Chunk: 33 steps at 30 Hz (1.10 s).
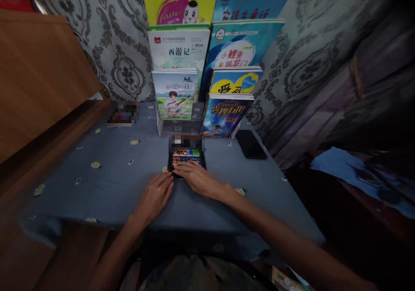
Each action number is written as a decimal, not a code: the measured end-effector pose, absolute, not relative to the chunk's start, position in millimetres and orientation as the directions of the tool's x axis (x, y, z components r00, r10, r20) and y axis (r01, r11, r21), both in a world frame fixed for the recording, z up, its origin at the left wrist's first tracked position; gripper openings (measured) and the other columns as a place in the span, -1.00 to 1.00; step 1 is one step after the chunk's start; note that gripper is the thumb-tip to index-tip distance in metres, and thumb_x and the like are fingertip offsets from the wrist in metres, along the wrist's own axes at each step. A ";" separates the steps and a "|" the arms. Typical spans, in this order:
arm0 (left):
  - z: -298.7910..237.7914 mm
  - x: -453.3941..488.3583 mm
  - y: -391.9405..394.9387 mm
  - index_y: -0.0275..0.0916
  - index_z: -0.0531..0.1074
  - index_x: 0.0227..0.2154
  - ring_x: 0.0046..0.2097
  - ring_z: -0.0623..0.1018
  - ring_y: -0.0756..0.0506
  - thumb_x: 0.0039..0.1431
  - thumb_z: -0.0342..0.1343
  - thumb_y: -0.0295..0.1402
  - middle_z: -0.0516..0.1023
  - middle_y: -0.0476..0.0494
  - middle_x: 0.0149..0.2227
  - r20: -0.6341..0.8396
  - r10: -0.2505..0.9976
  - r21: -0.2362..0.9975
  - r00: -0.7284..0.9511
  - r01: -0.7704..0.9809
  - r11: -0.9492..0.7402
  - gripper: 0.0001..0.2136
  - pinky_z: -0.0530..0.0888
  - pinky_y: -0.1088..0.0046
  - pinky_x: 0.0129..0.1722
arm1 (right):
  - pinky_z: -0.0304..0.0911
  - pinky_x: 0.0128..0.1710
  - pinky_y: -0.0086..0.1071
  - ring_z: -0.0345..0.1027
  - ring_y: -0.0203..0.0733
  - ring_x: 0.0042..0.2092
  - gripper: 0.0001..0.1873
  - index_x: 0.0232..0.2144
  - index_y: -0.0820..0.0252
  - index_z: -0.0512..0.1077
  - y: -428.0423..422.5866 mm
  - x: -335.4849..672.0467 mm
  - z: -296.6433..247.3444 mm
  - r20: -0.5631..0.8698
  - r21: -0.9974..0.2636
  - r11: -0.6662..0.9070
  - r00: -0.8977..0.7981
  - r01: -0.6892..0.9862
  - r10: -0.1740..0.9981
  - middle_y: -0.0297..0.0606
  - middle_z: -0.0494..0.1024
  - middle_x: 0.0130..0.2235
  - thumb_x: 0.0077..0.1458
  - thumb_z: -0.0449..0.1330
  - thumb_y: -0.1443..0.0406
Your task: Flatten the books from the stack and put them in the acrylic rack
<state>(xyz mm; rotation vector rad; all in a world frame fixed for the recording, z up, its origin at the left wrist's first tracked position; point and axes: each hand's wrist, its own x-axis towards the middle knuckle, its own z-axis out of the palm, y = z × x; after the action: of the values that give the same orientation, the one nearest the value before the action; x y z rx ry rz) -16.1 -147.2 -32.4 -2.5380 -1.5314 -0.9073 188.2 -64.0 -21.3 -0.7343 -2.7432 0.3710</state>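
Note:
A phone (187,154) with a lit, colourful screen lies flat on the blue-grey tablecloth (106,183) in front of me. My right hand (198,179) rests palm down with its fingers stretched over the phone's near edge. Beside the phone's near left corner lies my left hand (154,198), flat on the cloth, its fingertips touching or almost touching that corner. Neither hand grips anything.
A clear tiered stand (177,126) of children's books (175,93) rises behind the phone against patterned wallpaper. A second, dark phone (250,144) lies at the right. A blurred small object (123,113) sits at the back left. A wooden panel (35,75) borders the left.

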 end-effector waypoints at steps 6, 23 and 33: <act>-28.5 -21.6 -135.7 -0.26 0.49 0.02 0.09 0.57 -0.18 0.42 -0.08 -0.33 0.58 -0.25 0.05 0.454 0.805 0.233 0.382 0.821 -0.521 -0.71 0.54 0.16 0.12 | 0.07 0.33 -0.03 0.20 -0.04 0.33 -0.50 0.17 0.23 0.41 -39.5 169.5 -20.8 0.189 -0.290 0.868 -0.865 0.403 0.465 -0.07 0.44 0.24 0.20 0.09 0.49; -13.8 -23.8 -113.2 -0.21 0.51 -0.05 -0.04 0.58 -0.14 0.41 -0.09 -0.35 0.59 -0.20 -0.05 0.373 0.844 0.350 0.384 0.785 -0.512 -0.73 0.54 0.23 0.03 | 0.21 0.25 -0.05 0.31 -0.04 0.27 -0.56 0.16 0.16 0.44 -22.6 165.4 -19.5 0.236 -0.316 0.871 -0.858 0.377 0.457 -0.05 0.50 0.19 0.26 0.10 0.43; -12.3 -23.0 -102.3 -0.20 0.50 -0.03 0.00 0.57 -0.13 0.39 -0.07 -0.38 0.58 -0.18 -0.03 0.350 0.840 0.312 0.415 0.793 -0.522 -0.74 0.52 0.26 0.06 | 0.20 0.26 -0.08 0.33 -0.03 0.25 -0.63 0.11 0.21 0.48 -11.1 161.8 -19.4 0.251 -0.300 0.866 -0.843 0.401 0.477 -0.01 0.52 0.16 0.30 0.11 0.38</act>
<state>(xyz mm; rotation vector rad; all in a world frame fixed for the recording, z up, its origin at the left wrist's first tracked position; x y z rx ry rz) -23.0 -102.3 -12.3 -2.7235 -1.5773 -0.7677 161.8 -11.1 -19.4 -0.6577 -2.7208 0.3393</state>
